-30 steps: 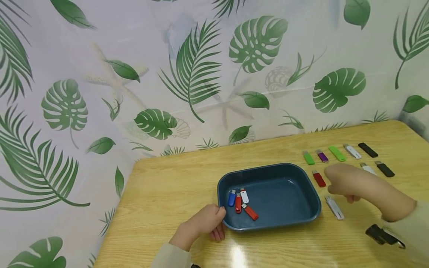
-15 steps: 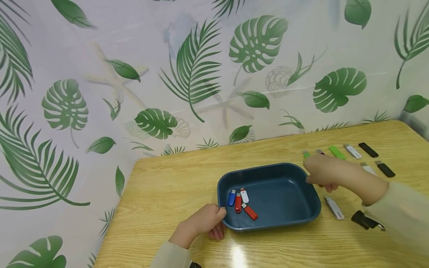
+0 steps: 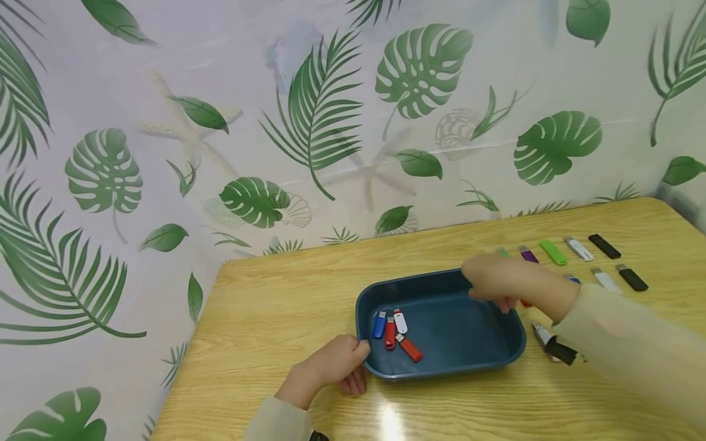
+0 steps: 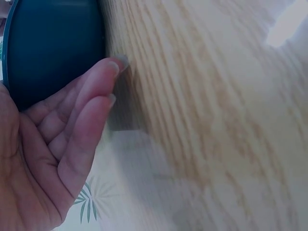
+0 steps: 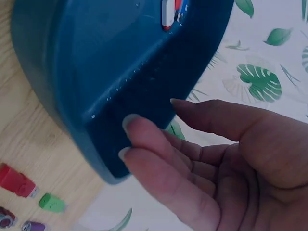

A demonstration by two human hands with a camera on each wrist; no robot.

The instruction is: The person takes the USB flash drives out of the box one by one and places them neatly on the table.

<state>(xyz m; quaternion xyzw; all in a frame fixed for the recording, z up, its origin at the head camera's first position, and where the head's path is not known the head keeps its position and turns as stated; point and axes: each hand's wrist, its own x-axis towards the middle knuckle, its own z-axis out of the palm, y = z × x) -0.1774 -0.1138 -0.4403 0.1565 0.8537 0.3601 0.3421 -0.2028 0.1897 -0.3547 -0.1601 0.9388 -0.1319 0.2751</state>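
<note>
My left hand (image 3: 333, 364) grips the near-left corner of a dark blue tray (image 3: 441, 369), thumb at the rim and the other fingers outside the wall. Several USB sticks lie in the tray's left part: a blue one (image 3: 379, 324), two red ones, the nearer a red stick (image 3: 409, 348), and a white one (image 3: 401, 321). Above the tray's far right end hovers my right hand (image 3: 496, 278). In the right wrist view its thumb and fingers stand apart with nothing between them. A red stick (image 5: 17, 180) on the table is partly hidden by that hand in the head view.
Several more USB sticks lie right of the tray, among them a purple one (image 3: 528, 254), a bright green one (image 3: 553, 252), and a black one (image 3: 632, 277). A silver-white stick (image 3: 542, 332) is partly covered by the right wrist's black strap (image 3: 562, 352). Behind the wooden table (image 3: 276, 294) hangs leaf-patterned cloth (image 3: 331, 122).
My right hand has moved left from above the loose sticks to over the tray's right end. A blue stick now shows behind the right forearm. The left hand stays on the tray.
</note>
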